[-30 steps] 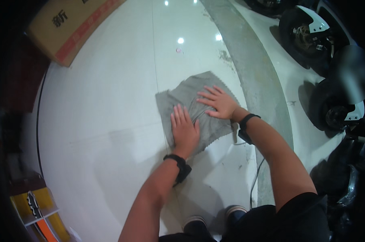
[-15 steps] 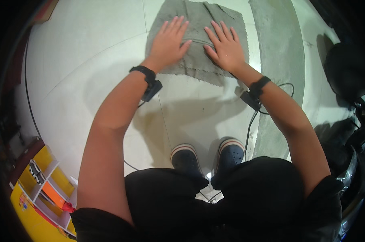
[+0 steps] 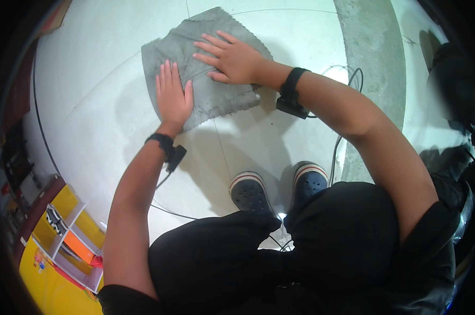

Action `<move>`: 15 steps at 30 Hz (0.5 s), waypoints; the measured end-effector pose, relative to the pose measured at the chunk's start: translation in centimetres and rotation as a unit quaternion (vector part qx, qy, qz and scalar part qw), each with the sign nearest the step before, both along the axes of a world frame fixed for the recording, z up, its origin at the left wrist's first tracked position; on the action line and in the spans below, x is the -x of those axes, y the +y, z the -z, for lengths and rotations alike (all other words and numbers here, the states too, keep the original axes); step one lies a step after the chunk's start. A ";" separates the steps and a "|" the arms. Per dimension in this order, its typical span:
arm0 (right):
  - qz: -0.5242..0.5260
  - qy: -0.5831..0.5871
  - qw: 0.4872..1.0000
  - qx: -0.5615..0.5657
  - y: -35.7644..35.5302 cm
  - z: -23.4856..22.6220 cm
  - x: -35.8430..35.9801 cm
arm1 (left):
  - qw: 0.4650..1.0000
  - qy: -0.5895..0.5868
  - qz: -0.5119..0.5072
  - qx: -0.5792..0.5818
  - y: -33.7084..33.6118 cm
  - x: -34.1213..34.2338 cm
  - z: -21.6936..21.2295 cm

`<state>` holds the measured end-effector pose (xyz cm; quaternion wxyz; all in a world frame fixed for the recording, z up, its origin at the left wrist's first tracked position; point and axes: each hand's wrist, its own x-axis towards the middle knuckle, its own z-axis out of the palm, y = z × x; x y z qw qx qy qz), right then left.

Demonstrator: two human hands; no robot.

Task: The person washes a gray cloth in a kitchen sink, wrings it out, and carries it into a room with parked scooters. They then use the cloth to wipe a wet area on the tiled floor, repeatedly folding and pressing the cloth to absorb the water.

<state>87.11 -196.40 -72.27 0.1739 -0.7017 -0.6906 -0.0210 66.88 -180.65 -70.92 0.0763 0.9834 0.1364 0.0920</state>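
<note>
A grey cloth [image 3: 216, 100] with jagged edges lies spread on the pale tiled floor [image 3: 106, 79], in front of my feet. My left hand [image 3: 173, 100] rests flat on its left part, fingers pointing away from me and mostly held side by side, thumb apart. On the upper right part of the cloth lies my right hand [image 3: 235, 60], flat, with its fingers spread and pointing left. Slight creases run through the cloth around the fingers. Neither hand grips anything.
Dark blue clogs [image 3: 249, 193] are on my feet. A grey strip [image 3: 374, 63] crosses the floor at the right, with dark objects beyond it. Black cables [image 3: 336, 149] hang from the wrist devices. A yellow and white shelf [image 3: 64, 236] stands at the lower left.
The cloth has shifted left across the floor and turned, with both hands on it. My left hand has come left and nearer, and my right hand now points left.
</note>
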 end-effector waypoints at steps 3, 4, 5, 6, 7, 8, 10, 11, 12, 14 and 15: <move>-0.114 0.013 0.993 -0.003 -0.4 0.1 -1.4 | 1.000 0.006 -0.020 0.018 -3.8 2.0 0.1; -0.149 0.011 0.989 0.002 -0.6 0.0 -2.4 | 0.999 0.022 -0.020 0.029 -5.5 2.3 -0.2; -0.187 0.012 0.982 0.006 -0.9 -0.4 -3.4 | 0.998 0.041 -0.022 0.039 -7.1 2.5 -0.4; -0.224 0.012 0.974 0.011 -1.3 -0.7 -4.3 | 0.998 0.047 -0.011 0.042 -8.4 2.1 -0.3; -0.235 0.013 0.972 0.021 -1.7 -1.0 -5.0 | 0.998 0.052 -0.003 0.041 -9.7 1.6 -0.7; -0.242 0.012 0.970 0.032 -2.4 -1.2 -5.9 | 0.998 0.056 0.007 0.042 -10.8 0.7 -1.0; -0.236 0.002 0.970 0.054 -4.2 -1.7 -7.8 | 0.998 0.042 0.038 0.042 -11.8 -1.3 -1.2; -0.223 -0.006 0.973 0.063 -5.3 -2.0 -8.8 | 0.997 0.032 0.057 0.047 -12.0 -2.4 -1.1; -0.210 -0.015 0.975 0.073 -6.5 -2.3 -9.7 | 0.995 0.022 0.077 0.052 -12.2 -3.5 -0.9; -0.174 -0.025 0.982 0.074 -8.7 -2.2 -10.6 | 0.993 0.019 0.099 0.054 -12.7 -5.3 -0.8; -0.157 -0.023 0.984 0.078 -9.8 -2.1 -10.8 | 0.992 0.018 0.110 0.054 -12.9 -6.1 -0.7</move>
